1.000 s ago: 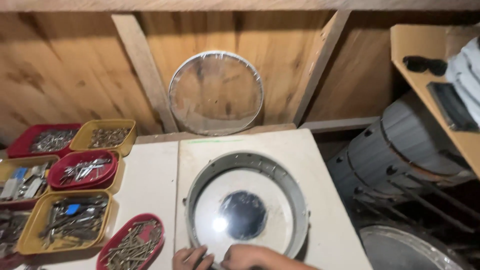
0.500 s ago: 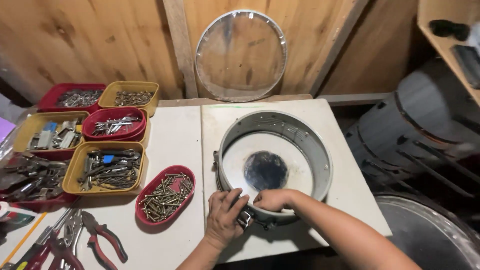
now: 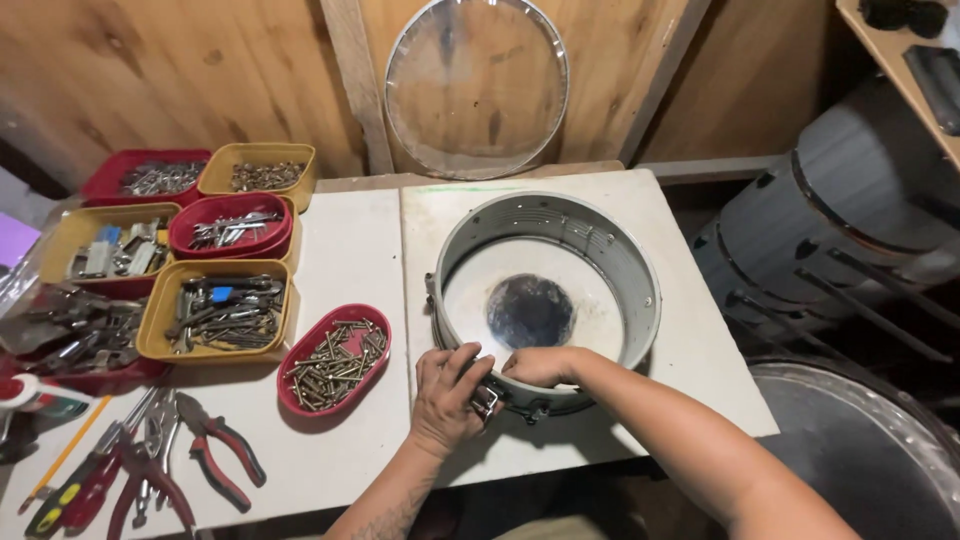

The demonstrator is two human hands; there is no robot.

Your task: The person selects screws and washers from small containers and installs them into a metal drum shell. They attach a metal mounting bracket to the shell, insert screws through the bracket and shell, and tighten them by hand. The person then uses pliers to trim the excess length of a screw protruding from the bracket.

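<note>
Just beyond both hands (image 3: 500, 385), drum shell (image 3: 630, 265)

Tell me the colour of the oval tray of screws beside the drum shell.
Red: the oval tray left of the drum shell, in the head view.

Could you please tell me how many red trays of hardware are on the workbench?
3 clearly: a back-left red tray, a middle red tray among the yellow ones, and an oval red tray of screws beside the left hand. Another at the left edge may be hidden.
</note>
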